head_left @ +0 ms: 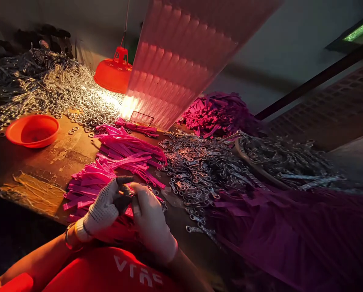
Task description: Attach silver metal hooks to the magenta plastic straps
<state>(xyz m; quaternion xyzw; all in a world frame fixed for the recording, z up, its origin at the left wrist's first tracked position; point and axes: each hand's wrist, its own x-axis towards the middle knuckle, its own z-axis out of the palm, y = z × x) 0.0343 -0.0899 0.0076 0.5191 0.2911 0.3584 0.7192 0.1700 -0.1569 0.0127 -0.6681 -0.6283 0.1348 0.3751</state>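
My left hand (105,207), in a white dotted glove with dark fingertips, is closed in a pinch. My right hand (151,215), in a pale glove, meets it with bent fingers pressed together. Between the fingertips is something small that I cannot make out. Right under and behind both hands lies a heap of bright pink fabric strips (91,178). More pink strips (126,148) lie just beyond. Close to the right of my right hand, silver ring spanners (196,162) are spread in a pile, some ends reaching the table's near side.
An orange bowl (32,132) stands at left, before a large spanner heap (47,89). A red lamp (113,73) hangs beside a ribbed translucent sheet (181,61). Purple fabric (291,235) covers the right, near a spanner-filled basin (254,162). Thin strings (32,188) lie front left.
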